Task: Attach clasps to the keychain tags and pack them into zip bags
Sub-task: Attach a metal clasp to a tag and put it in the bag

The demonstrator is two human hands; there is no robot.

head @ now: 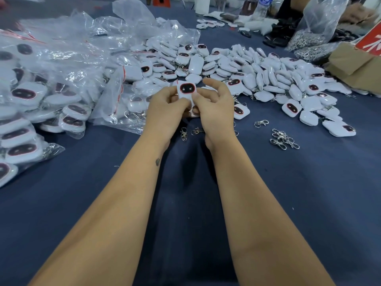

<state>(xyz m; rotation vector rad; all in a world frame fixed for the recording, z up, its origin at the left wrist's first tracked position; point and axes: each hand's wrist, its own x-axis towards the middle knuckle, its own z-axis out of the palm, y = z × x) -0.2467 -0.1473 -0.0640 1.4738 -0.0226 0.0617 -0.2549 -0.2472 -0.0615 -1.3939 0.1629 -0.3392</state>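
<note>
Two hands on one little white keychain tag point(187, 89) right now, both forearms stretched straight out over the dark blue tablecloth point(185, 203) toward 12 o'clock. My left hand point(165, 112) has its fingers curled round the tag's left edge, knuckles facing me. My right hand point(214, 109) pinches the right edge with the thumb, while its other fingers arch up loosely above the tag. The tag stands upright between them, dark red-rimmed face toward me.

Loose metal clasps point(283, 139) sit on the cloth at about 3 o'clock from my hands, well apart, and a couple more lie just below my wrists. The big heap of unbagged tags point(268, 75) spreads from 12 to 2 o'clock. Filled zip bags point(51, 89) pile up from 9 to 11 o'clock. A clear bag of clasps point(309, 36) is way off at 1 o'clock, next to a cardboard box point(354, 67).
</note>
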